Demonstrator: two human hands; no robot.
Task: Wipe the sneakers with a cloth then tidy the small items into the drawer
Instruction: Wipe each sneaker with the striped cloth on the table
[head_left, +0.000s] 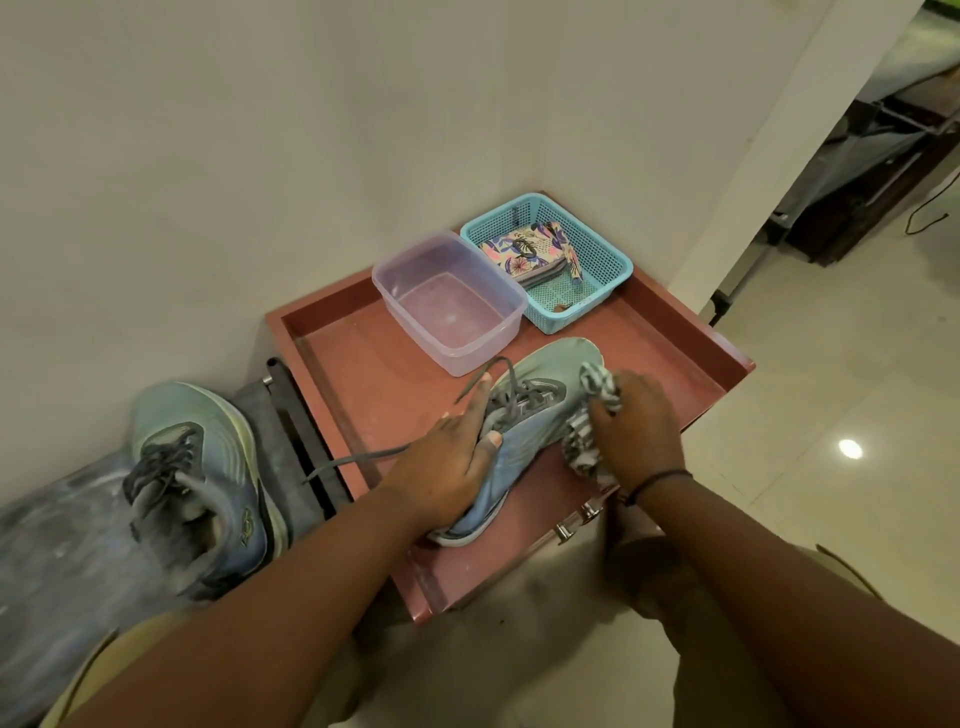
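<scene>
A light blue-green sneaker (540, 384) with grey laces lies on the red-brown cabinet top (363, 374). My left hand (447, 462) grips it over the lace area, thumb on its side. My right hand (636, 421) holds a striped grey-and-white cloth (597, 384) bunched against the sneaker's right side. The second sneaker (202, 483), same colours, sits to the left on a grey mat (57, 561). A drawer handle (576, 519) shows at the cabinet's front edge.
A clear plastic tub (449, 299) stands at the back of the cabinet top. Beside it a turquoise basket (602, 244) holds a floral pouch (524, 249) and small items. White wall behind, glossy tiled floor to the right.
</scene>
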